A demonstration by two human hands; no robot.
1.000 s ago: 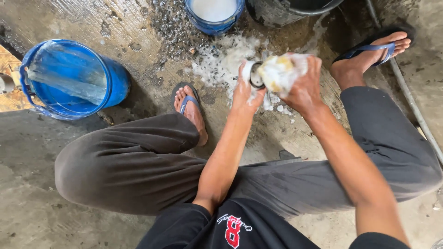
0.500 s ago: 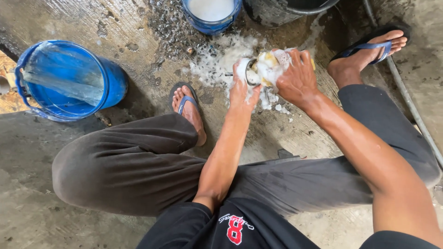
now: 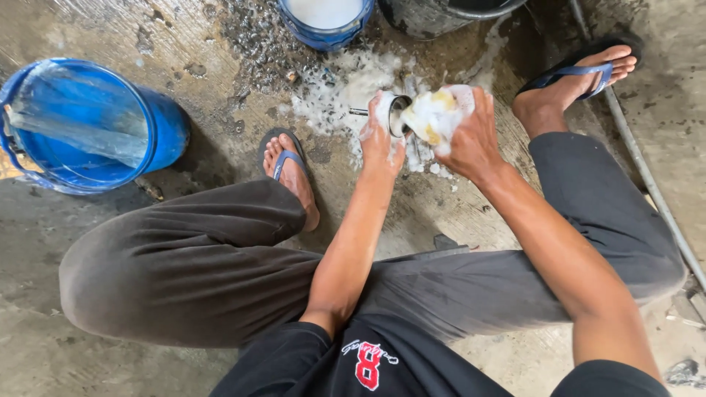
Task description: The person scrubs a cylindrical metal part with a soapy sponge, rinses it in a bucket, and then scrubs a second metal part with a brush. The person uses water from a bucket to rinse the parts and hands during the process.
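Wet concrete floor, soapy at the far middle. Left hand wrapped around a small metal cup above the suds; right hand clenched on a foamy yellow sponge against its mouth. Blue bucket far left.

Small metal cup: on its side, mouth facing sponge, suds-coated, above wet concrete. Yellow sponge: foam-soaked, pressed against cup mouth.
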